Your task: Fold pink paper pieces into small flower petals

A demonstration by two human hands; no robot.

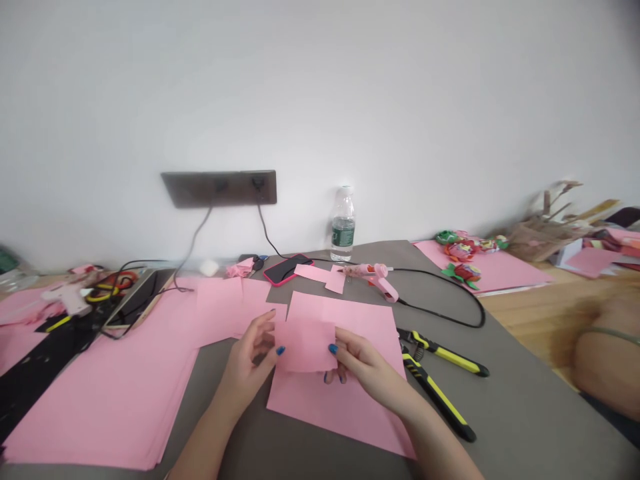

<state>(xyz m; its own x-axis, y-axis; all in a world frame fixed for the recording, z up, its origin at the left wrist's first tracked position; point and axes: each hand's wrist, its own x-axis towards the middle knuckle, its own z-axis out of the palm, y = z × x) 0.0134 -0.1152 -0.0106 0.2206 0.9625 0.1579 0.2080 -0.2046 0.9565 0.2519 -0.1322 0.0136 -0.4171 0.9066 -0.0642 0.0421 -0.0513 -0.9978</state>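
My left hand (250, 363) and my right hand (363, 370) pinch opposite edges of a small square of pink paper (305, 345), and their blue-painted fingertips show at its edges. The square lies just above a larger pink paper sheet (340, 393), which rests flat on the grey table mat (500, 407). Two small pink paper strips (320, 277) lie beyond my hands. A pink hot glue gun (375, 283) sits to their far right, its black cord looping across the mat.
Two yellow-and-black handled tools (437, 393) lie right of my right hand. A wide pink paper stack (110, 383) fills the left. Further back stand a phone in a pink case (286, 269), a water bottle (343, 227) and paper flowers (463, 257). A person's bare limb (605, 360) intrudes at right.
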